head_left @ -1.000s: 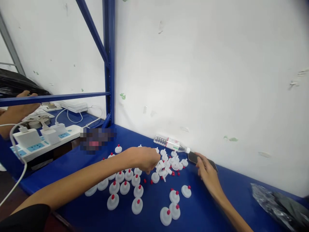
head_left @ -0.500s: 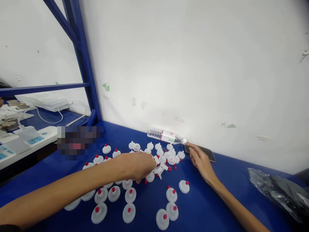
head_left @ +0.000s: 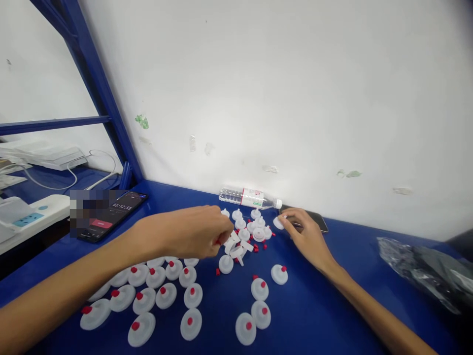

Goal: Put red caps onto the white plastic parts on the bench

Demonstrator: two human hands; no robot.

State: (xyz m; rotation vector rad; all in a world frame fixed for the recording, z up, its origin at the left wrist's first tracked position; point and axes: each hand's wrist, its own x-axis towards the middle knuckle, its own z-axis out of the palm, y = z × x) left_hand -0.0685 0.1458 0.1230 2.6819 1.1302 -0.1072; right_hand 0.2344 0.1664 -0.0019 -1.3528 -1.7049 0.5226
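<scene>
My left hand (head_left: 201, 230) hovers closed over the near-left side of a loose pile, a bit of a small red cap (head_left: 218, 242) showing at its fingertips. To the right, my right hand (head_left: 305, 234) pinches the rim of a white plastic disc (head_left: 278, 223) between thumb and fingers. Between the hands lie several white discs with bare stems (head_left: 244, 234), some flat white pieces (head_left: 236, 251) and scattered red caps (head_left: 255, 248). Nearer to me, many white discs with red caps on their stems (head_left: 192, 296) lie spread out, some partly behind my left forearm.
A clear water bottle (head_left: 253, 198) lies against the wall, beside a dark phone (head_left: 320, 221) behind my right hand. Another phone (head_left: 123, 212) with a lit timer lies at left, near a white power strip (head_left: 51, 212). A plastic bag (head_left: 417, 276) sits at right on the blue table (head_left: 332, 315).
My right hand, extended near the bottle cap before, now grips a white disc. My left hand has pulled slightly back from the pile. The view has shifted a little.
</scene>
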